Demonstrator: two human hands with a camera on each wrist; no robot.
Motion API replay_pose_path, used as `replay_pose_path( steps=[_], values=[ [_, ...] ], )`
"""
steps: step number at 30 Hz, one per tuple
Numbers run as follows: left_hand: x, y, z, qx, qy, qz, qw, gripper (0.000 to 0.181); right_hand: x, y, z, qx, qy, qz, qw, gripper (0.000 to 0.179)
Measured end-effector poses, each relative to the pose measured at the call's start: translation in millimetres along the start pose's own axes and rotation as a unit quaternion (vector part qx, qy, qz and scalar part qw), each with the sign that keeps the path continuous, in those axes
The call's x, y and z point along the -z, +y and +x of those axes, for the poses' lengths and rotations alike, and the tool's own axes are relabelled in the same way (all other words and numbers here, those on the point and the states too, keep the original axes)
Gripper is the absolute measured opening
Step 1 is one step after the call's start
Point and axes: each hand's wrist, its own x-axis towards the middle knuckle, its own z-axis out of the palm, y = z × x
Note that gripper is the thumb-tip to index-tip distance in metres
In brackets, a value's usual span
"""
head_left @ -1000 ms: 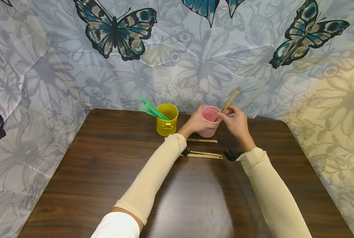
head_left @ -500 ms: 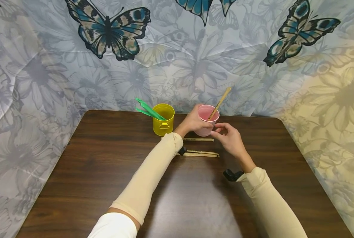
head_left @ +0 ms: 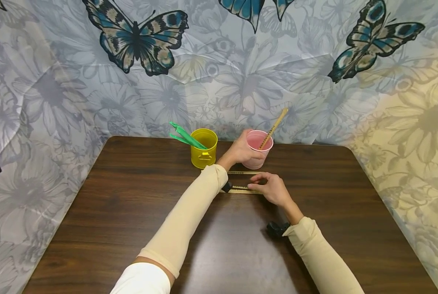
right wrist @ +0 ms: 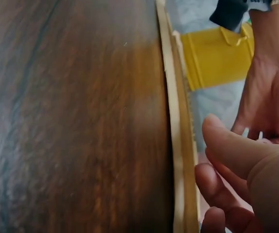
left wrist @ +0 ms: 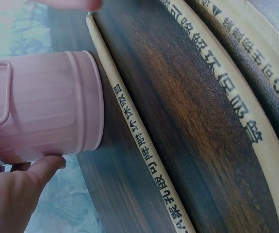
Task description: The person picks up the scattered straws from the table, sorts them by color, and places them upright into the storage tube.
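Observation:
My left hand (head_left: pixel 239 150) grips the side of a small pink bucket (head_left: pixel 254 164) near the table's back edge. A tan paper-wrapped straw (head_left: pixel 275 124) stands tilted in the bucket, its upper part above the rim. In the left wrist view the thumb presses on the pink wall, beside a wire-like handle (left wrist: pixel 3 97). My right hand (head_left: pixel 272 190) is just over the right ends of two wrapped straws (head_left: pixel 239 192) lying close together. Its thumb and fingers are apart with nothing between them in the right wrist view. Another wrapped straw (left wrist: pixel 129 116) lies nearer the pink bucket.
A yellow bucket (head_left: pixel 200 158) stands left of the pink one, with green-wrapped sticks (head_left: pixel 187 135) leaning out of it. The brown wooden table (head_left: pixel 112 204) ends close behind both buckets, before a butterfly-print cloth (head_left: pixel 160 98). My left forearm crosses over the straws' left ends.
My right hand has let go of the straw, now leaning in the pink bucket, and has come down toward me to the straws on the table. My left hand keeps its grip on the bucket.

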Motion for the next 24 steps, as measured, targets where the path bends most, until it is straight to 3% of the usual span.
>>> replay_pose_path(
  steps=[7,15,20,24],
  values=[
    [0.4,-0.5,1.2,-0.009,-0.001,-0.013,0.9999,0.102,-1,6,-1.9,0.009,-0.019,-0.037,0.9991,0.023],
    [-0.8,-0.7,2.6,-0.008,-0.002,-0.012,0.9999,0.103,-2,9,-3.9,0.045,-0.026,-0.043,0.9977,0.013],
    [-0.8,-0.9,1.8,-0.001,-0.004,-0.015,0.9999,0.104,5,11,-4.4,0.027,-0.062,-0.012,0.9977,0.012],
    [-0.7,-0.7,1.9,-0.001,-0.006,-0.015,0.9999,0.105,16,13,-5.9,0.007,-0.066,0.042,0.9969,0.021]
  ],
)
